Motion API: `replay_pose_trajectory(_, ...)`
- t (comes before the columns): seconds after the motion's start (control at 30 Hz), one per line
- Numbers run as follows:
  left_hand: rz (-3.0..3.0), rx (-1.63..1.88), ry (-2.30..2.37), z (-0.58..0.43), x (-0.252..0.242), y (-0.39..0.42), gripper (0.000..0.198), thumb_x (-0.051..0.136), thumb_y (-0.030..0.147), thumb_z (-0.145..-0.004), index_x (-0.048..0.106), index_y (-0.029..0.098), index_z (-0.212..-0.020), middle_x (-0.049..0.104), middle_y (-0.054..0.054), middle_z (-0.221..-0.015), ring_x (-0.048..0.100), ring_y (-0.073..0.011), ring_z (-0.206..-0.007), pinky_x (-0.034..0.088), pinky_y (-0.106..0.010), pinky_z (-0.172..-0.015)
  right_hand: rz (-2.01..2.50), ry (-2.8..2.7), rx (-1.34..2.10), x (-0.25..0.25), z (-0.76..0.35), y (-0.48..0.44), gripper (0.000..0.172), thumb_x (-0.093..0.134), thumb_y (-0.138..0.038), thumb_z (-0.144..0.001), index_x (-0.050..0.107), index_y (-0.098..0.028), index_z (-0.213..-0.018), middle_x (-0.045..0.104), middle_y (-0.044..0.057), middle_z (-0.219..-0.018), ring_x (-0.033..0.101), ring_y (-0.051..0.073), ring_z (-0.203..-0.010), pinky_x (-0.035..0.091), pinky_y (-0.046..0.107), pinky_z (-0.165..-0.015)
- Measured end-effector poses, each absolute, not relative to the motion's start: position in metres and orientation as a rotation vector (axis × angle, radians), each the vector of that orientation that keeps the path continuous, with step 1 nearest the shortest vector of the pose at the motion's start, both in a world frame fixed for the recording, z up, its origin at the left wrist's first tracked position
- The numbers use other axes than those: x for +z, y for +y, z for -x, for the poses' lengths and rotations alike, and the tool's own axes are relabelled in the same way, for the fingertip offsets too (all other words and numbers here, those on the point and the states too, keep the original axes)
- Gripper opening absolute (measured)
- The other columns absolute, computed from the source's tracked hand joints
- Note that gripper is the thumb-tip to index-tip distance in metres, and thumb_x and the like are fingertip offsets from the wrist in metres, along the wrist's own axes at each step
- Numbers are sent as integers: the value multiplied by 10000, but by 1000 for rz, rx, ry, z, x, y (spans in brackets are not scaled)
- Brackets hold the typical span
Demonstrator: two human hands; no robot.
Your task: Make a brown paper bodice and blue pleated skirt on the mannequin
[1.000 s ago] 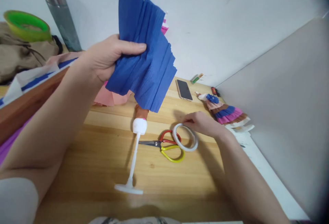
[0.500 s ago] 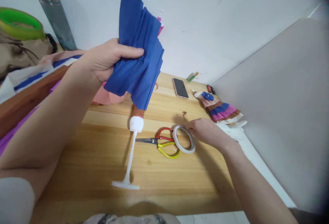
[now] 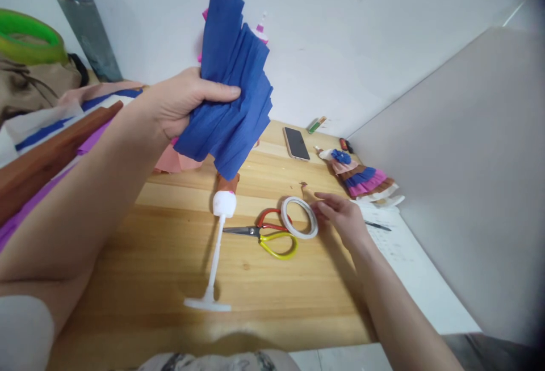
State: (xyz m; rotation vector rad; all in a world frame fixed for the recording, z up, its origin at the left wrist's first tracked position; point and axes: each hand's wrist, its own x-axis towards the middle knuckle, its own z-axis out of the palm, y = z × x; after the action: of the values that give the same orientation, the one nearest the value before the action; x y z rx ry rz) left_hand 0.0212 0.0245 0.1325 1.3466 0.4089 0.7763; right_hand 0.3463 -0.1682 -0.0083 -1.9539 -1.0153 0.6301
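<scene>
Your left hand (image 3: 185, 98) grips the pleated blue paper (image 3: 238, 116) above the surface (image 3: 272, 294); whether your right hand (image 3: 344, 219) pinches the tape roll (image 3: 284, 215), I can't tell; tape handling seems in hand, calling for steady pleats

Scissors (image 3: 252, 232) and a phone (image 3: 297, 143) lie on the wooden table (image 3: 246, 286).

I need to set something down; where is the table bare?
Bare wood lies left of the white stand, toward the left forearm, and nearer than the scissors, between stand and right forearm. Crowded: around the tape roll and right hand, and far left, where paper strips lie.
</scene>
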Motion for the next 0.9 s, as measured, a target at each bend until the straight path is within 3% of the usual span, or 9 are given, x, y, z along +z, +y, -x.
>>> replay_pose_trajectory(0.17,-1358,793,405,-23,131,24,352,569,33,-885,584,-11,-1233,755,-128,-951,711,-268,-967,530,-544,-938,1780,-739,621,-17,-344,-173,592,863,-414,-569,685,-160,-1074,751,114,-979,736,228,-783,632,370,-701)
replay_pose_trajectory(0.3,-1301,819,457,-25,134,22,315,587,15,-858,632,19,-1170,764,-108,-957,708,-254,-989,521,-479,-983,1868,-993,413,-20,-342,-177,701,820,-387,-616,629,-196,-1263,636,141,-1230,705,218,-853,641,384,-700)
replay_pose_trajectory(0.4,-1268,834,455,-26,136,21,270,602,9,-840,666,39,-1101,766,-104,-936,709,-234,-958,517,-438,-1000,1904,-1144,191,-18,-338,-178,683,726,-334,-696,574,-220,-1352,536,141,-1292,669,174,-824,638,353,-682)
replay_pose_trajectory(0.63,-1303,877,510,-25,138,22,235,624,22,-793,676,49,-1021,739,-76,-886,692,-220,-921,510,-444,-984,1790,-1421,16,15,-320,-160,650,600,-214,-786,503,-296,-1424,506,116,-1310,646,162,-857,627,332,-687)
replay_pose_trajectory(0.8,-1654,1007,888,-23,137,26,189,685,90,-721,673,31,-901,658,-47,-789,639,-245,-920,460,-517,-1009,1635,-1681,-117,45,-296,-130,712,574,-114,-779,467,-321,-1451,499,107,-1364,648,179,-926,622,334,-712)
replay_pose_trajectory(0.9,-1911,1005,1067,-25,132,31,103,679,156,-712,648,70,-760,609,-32,-742,603,-284,-1007,419,-478,-1061,1549,-1735,-115,56,-279,-112,710,566,-119,-785,455,-318,-1457,496,101,-1382,643,181,-938,628,326,-703)
